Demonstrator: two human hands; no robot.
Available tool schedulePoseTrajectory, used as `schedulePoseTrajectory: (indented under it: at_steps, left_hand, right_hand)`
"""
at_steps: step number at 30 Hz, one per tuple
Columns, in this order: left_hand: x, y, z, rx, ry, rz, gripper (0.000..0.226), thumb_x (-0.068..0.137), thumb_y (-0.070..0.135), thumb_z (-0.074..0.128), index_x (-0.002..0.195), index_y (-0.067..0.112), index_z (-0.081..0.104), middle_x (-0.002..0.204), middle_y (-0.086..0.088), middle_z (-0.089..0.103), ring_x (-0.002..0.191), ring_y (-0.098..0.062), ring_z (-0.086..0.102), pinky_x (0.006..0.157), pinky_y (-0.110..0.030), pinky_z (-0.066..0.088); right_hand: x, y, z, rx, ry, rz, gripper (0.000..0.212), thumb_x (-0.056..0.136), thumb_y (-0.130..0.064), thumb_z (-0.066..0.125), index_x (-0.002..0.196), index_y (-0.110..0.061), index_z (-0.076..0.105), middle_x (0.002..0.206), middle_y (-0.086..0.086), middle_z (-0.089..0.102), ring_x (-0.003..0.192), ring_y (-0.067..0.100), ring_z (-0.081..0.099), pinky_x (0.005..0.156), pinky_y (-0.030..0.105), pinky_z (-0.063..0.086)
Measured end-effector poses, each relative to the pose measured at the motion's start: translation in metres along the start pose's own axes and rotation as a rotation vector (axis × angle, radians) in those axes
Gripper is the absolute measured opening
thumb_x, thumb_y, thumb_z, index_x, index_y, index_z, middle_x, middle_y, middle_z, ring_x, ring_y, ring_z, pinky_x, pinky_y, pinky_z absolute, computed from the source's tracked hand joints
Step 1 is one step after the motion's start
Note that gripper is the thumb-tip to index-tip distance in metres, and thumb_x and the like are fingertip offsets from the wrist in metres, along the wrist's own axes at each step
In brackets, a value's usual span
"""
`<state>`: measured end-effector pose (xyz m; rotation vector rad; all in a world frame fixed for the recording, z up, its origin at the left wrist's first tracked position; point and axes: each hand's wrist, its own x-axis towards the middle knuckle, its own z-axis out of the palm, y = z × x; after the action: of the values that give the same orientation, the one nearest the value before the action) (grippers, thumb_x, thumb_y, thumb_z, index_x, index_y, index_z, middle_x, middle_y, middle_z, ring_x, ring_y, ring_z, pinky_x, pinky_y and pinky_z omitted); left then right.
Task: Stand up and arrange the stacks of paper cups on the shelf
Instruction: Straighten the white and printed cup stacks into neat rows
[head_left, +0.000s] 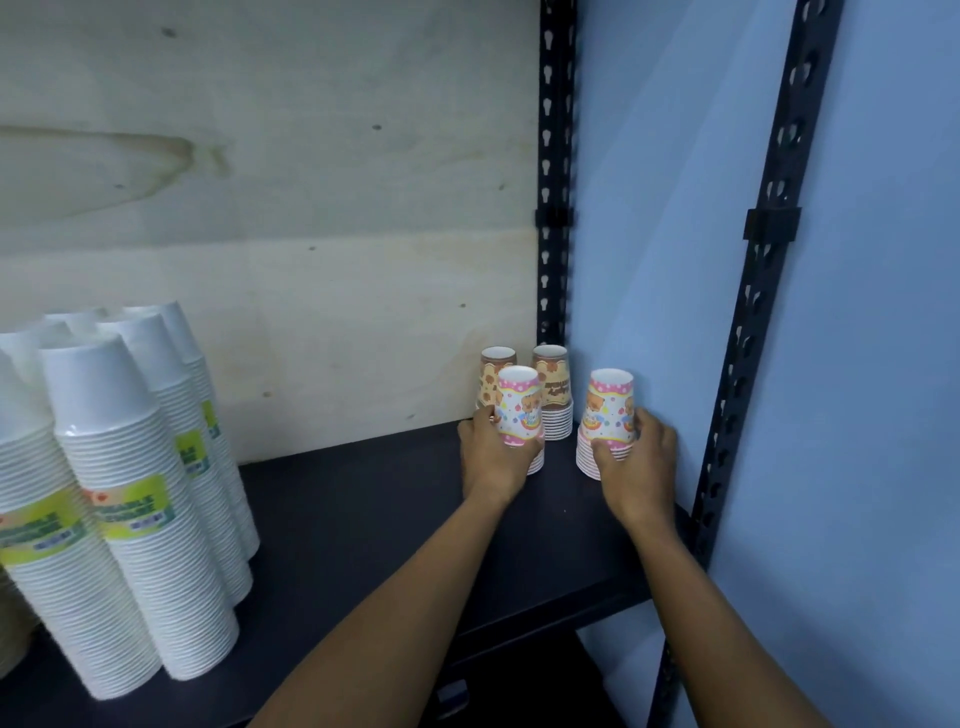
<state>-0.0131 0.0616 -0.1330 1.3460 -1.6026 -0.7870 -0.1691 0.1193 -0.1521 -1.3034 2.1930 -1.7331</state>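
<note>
Two short stacks of pink printed paper cups stand upside down at the back right of the dark shelf (363, 519). My left hand (493, 457) grips the left pink stack (519, 405). My right hand (636, 462) grips the right pink stack (610, 410), close to the blue wall. Behind them, against the wooden back panel, stand two brown printed cup stacks (497, 364) (553, 384). All of these stacks are upright.
Several tall stacks of white paper cups (135, 493) with green labels stand at the shelf's left, leaning slightly. Black slotted uprights (556, 171) (769, 260) frame the right side. The blue wall (857, 364) is at the right.
</note>
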Motion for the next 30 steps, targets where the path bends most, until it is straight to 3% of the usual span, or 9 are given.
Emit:
schedulePoseTrajectory:
  at_steps: [4, 9, 15, 20, 23, 25, 30]
  left_hand:
    - [-0.014, -0.009, -0.031, -0.027, 0.035, 0.017, 0.073, 0.074, 0.034, 0.086, 0.136, 0.019, 0.052, 0.13, -0.003, 0.047, 0.117, -0.018, 0.056, 0.098, -0.028, 0.047]
    - [-0.03, -0.036, -0.079, -0.075, 0.093, 0.002, 0.087, 0.048, 0.057, 0.078, 0.127, 0.026, 0.06, 0.122, 0.002, 0.06, 0.109, -0.013, 0.064, 0.096, -0.04, 0.056]
    - [-0.067, -0.056, -0.137, -0.064, 0.174, -0.015, 0.071, 0.061, 0.041, 0.084, 0.126, 0.027, 0.061, 0.12, 0.002, 0.057, 0.111, -0.015, 0.063, 0.099, -0.039, 0.054]
    - [-0.092, -0.062, -0.158, -0.041, 0.201, 0.017, 0.07, 0.071, 0.026, 0.085, 0.136, 0.025, 0.057, 0.116, 0.005, 0.049, 0.112, -0.015, 0.06, 0.1, -0.033, 0.051]
    - [-0.101, -0.066, -0.164, -0.027, 0.245, 0.039, 0.056, 0.072, 0.017, 0.085, 0.124, 0.02, 0.066, 0.098, 0.015, 0.054, 0.094, 0.002, 0.065, 0.083, -0.017, 0.052]
    - [-0.108, -0.064, -0.166, -0.041, 0.278, 0.058, 0.049, 0.074, 0.012, 0.085, 0.118, 0.021, 0.067, 0.092, 0.024, 0.05, 0.082, 0.011, 0.062, 0.071, -0.005, 0.045]
    - [-0.111, -0.071, -0.166, -0.067, 0.273, 0.072, 0.052, 0.077, 0.018, 0.083, 0.121, 0.033, 0.061, 0.096, 0.023, 0.049, 0.092, 0.0, 0.059, 0.072, -0.001, 0.04]
  right_hand:
    - [-0.014, -0.009, -0.003, 0.08, -0.055, 0.015, 0.062, 0.084, -0.016, 0.075, 0.14, -0.01, 0.05, 0.134, 0.012, 0.047, 0.122, 0.028, 0.053, 0.1, 0.035, 0.042]
    - [-0.044, -0.035, 0.001, 0.299, -0.218, 0.031, 0.063, 0.079, -0.024, 0.073, 0.139, -0.025, 0.053, 0.131, -0.001, 0.054, 0.112, 0.011, 0.061, 0.1, 0.039, 0.052]
    - [-0.081, -0.068, 0.019, 0.381, -0.348, -0.004, 0.065, 0.08, -0.018, 0.074, 0.141, -0.026, 0.053, 0.131, -0.004, 0.054, 0.113, 0.007, 0.061, 0.099, 0.033, 0.051]
    - [-0.103, -0.08, 0.032, 0.389, -0.485, -0.025, 0.058, 0.079, -0.02, 0.073, 0.133, -0.032, 0.057, 0.131, -0.005, 0.059, 0.112, 0.002, 0.061, 0.093, 0.028, 0.051]
    - [-0.108, -0.088, 0.033, 0.389, -0.595, -0.059, 0.057, 0.084, -0.013, 0.072, 0.135, -0.03, 0.056, 0.13, -0.009, 0.061, 0.109, -0.008, 0.058, 0.082, 0.014, 0.047]
    - [-0.108, -0.09, 0.035, 0.395, -0.658, -0.072, 0.057, 0.085, -0.01, 0.071, 0.136, -0.03, 0.055, 0.13, -0.011, 0.062, 0.11, -0.012, 0.057, 0.081, 0.012, 0.045]
    - [-0.109, -0.087, 0.04, 0.436, -0.728, -0.038, 0.06, 0.089, -0.009, 0.07, 0.141, -0.031, 0.05, 0.133, -0.008, 0.063, 0.114, -0.007, 0.059, 0.09, 0.02, 0.048]
